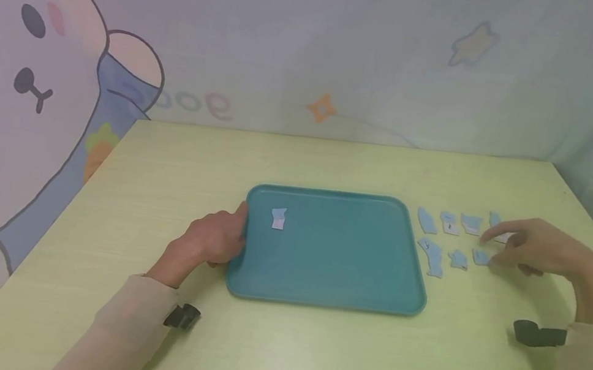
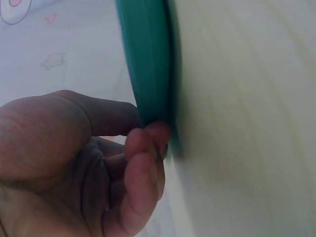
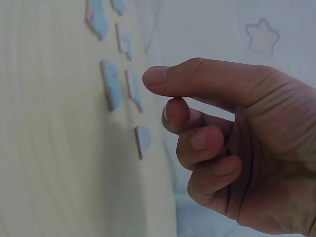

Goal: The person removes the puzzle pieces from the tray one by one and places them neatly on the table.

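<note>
My left hand (image 1: pixel 216 237) holds the left rim of a teal tray (image 1: pixel 328 284). In the left wrist view the thumb and curled fingertips (image 2: pixel 139 170) meet at the edge of the tray (image 2: pixel 148 64). One small light blue and pinkish flat piece (image 1: pixel 278 218) lies in the tray's upper left. Over on the right, my right hand (image 1: pixel 550 248) hovers above several flat blue and white pieces, its fingers bent and nothing between thumb and index finger. Nearest its fingertips is a small blue piece (image 1: pixel 481 257); another white-edged piece (image 1: pixel 502 237) is partly covered by the hand.
Beside the tray, loose pieces form two rough rows, among them a long irregular piece (image 1: pixel 433 257) and a pointed one (image 1: pixel 427 220). The light wooden table (image 1: pixel 286 356) meets a printed cloth backdrop (image 1: pixel 292 36) at its far edge.
</note>
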Demonstrator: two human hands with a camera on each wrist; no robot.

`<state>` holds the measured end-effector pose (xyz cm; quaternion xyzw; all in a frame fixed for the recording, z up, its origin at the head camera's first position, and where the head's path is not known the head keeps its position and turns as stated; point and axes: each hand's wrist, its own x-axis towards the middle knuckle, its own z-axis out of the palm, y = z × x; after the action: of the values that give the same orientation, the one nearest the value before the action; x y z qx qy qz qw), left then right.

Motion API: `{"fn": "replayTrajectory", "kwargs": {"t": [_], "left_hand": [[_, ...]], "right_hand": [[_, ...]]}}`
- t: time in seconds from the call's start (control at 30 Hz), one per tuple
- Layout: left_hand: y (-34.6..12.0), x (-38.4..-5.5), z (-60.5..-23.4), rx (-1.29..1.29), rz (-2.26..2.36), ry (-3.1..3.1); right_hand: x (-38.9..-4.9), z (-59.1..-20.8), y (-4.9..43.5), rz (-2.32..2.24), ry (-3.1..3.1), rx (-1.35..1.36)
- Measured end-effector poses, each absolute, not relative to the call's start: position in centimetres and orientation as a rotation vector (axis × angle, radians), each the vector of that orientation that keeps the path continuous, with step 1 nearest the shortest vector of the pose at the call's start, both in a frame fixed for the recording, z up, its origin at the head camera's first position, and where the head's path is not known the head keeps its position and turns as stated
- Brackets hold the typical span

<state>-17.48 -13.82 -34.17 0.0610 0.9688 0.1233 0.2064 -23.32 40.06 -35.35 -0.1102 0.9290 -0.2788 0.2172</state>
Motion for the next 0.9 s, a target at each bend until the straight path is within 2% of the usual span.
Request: {"fn": "replayTrajectory", "kwargs": {"t": [0.47, 0.9], "left_hand": [[-13.8, -17.6, -34.1, 0.151, 0.341, 2.689], [-13.8, -17.7, -34.1, 0.146, 0.339, 2.690]], "right_hand": [[-23.7, -31.1, 33.8, -0.661, 2.738, -0.453], [-25.3, -30.6, 26.2, -0.803, 2.758, -0.521]]}}
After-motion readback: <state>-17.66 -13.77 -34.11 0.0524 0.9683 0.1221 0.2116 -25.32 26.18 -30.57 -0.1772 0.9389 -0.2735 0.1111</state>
